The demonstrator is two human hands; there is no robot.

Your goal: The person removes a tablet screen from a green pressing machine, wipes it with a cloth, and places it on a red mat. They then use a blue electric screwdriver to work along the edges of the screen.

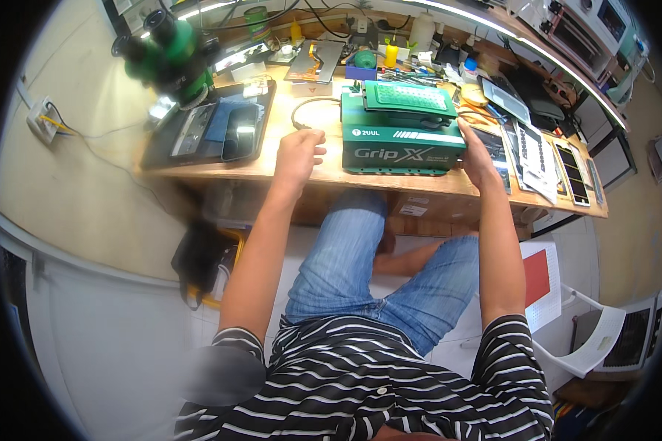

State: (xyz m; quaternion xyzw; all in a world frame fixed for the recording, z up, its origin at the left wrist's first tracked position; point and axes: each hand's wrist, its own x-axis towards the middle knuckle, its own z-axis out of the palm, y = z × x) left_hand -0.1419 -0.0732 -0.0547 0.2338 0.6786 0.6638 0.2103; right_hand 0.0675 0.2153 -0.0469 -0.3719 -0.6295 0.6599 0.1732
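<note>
A green box-shaped bench machine [397, 149] stands at the middle of the wooden table, with a lighter green gridded plate [408, 95] on its top. My right hand [478, 156] lies along the machine's right side, fingers stretched out; their tips are partly hidden. A dark cable [294, 110] loops out from the machine's left and comes down to my left hand [297, 159]. That hand is closed loosely above the front edge, its curled fingers at the cable's end. What lies inside the fingers is mostly hidden.
A dark tray [266, 143] bearing a phone [240, 134] lies left, under a green microscope [173, 55]. Papers [535, 158] and a phone-sized panel [571, 173] lie right. Tools and bottles crowd the back. A white chair [596, 342] stands low right.
</note>
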